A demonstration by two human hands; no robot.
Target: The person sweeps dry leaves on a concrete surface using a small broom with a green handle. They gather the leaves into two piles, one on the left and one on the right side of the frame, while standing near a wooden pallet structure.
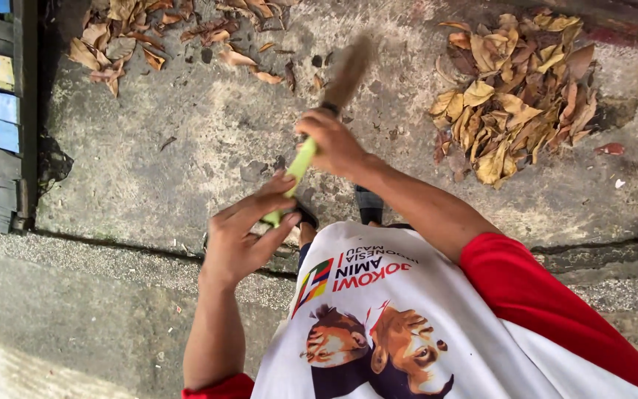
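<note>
your left hand (239, 240) pinched the lower end of a pale green stalk (295, 174) between thumb and fingertips, and your right hand (334, 142) was wrapped shut around the handle of a knife (347, 74) whose blade showed only as a blur above the concrete ground (171, 148). the stalk ran slanted between both hands, above your feet. the risk lay in that moving blade: your left fingers sat close along the stalk, so a glancing cut or a slip on the smooth skin could have carried the edge toward them. dry leaves (515, 92) lay well apart.
</note>
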